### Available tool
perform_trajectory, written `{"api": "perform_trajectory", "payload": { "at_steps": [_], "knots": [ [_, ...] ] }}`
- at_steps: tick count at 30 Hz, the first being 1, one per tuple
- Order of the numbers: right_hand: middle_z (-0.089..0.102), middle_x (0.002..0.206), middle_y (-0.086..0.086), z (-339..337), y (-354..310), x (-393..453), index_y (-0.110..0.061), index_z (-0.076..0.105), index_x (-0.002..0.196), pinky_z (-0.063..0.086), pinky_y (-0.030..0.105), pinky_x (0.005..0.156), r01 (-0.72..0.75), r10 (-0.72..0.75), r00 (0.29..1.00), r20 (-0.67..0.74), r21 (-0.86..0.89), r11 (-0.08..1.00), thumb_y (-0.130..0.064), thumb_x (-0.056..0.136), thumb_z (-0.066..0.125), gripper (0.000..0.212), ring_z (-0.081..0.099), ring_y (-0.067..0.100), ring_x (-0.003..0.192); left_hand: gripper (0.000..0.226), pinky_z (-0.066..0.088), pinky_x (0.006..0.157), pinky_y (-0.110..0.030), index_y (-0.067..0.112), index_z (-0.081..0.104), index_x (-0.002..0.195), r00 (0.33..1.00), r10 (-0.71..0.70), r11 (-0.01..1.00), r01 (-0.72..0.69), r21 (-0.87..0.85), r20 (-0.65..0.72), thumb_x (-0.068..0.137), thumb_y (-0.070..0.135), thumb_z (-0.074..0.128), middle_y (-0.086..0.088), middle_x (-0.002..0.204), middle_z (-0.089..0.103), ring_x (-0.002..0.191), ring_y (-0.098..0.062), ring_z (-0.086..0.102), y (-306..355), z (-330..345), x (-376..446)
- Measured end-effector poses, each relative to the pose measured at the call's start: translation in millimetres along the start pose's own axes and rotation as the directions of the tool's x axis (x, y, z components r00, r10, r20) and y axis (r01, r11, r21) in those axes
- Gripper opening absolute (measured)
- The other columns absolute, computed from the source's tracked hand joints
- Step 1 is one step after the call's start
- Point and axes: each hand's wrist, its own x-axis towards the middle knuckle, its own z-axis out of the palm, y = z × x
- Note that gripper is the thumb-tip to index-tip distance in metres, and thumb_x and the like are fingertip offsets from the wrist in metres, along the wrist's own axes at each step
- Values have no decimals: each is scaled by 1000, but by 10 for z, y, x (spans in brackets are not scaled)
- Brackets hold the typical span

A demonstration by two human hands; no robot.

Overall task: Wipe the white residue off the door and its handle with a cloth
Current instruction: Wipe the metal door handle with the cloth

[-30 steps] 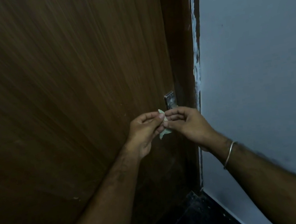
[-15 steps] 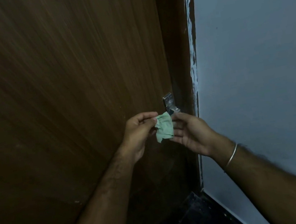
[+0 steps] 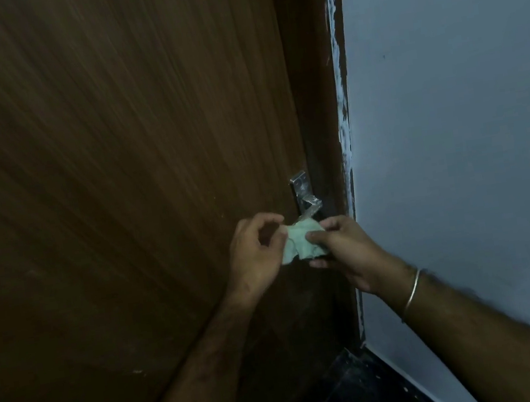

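A dark brown wooden door (image 3: 120,186) fills the left of the view. Its metal handle (image 3: 304,192) sits near the door's right edge, the lever partly hidden behind the cloth. A small pale green cloth (image 3: 301,241) hangs just below the handle, held between both hands. My left hand (image 3: 257,252) pinches its left edge with thumb and forefinger. My right hand (image 3: 347,247) grips its right side, thumb on top. A thin bangle circles my right wrist.
The dark door frame (image 3: 317,92) runs beside the door, with a white smeared strip (image 3: 340,89) along its edge. A pale grey wall (image 3: 463,107) fills the right. Dark floor (image 3: 359,390) shows at the bottom.
A second ago the cloth was bunched tight between both hands. Then it hung open from my left hand alone. Now my right hand has closed on it again, spreading it wider.
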Motion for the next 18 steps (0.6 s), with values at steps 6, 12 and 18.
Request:
{"api": "perform_trajectory", "payload": {
  "at_steps": [6,12,18],
  "knots": [
    [68,111,7,18,69,-84,-20,60,102,59,35,70,166,-149,972,183,-81,983,-6,94,55,17,70,28,96,36,60,74,-35,36,66,115,845,-339,689,523,-502,415,84,19,74,-4,121,64,104,-24,69,-115,-30,-68],
    [72,106,-3,-61,121,-84,-26,63,115,59,31,79,128,-80,973,217,-217,968,-11,93,59,28,70,14,96,36,58,81,-31,23,70,111,926,-206,858,326,-397,317,79,8,78,-5,117,70,104,-18,69,-196,36,-69],
    [73,89,-5,-146,83,-63,-22,69,104,56,24,72,304,-256,951,172,-663,684,-22,88,69,16,68,5,79,14,54,67,-20,28,71,98,970,-180,983,185,-14,163,86,20,73,7,102,70,90,-7,67,-179,89,-45]
  ]
}}
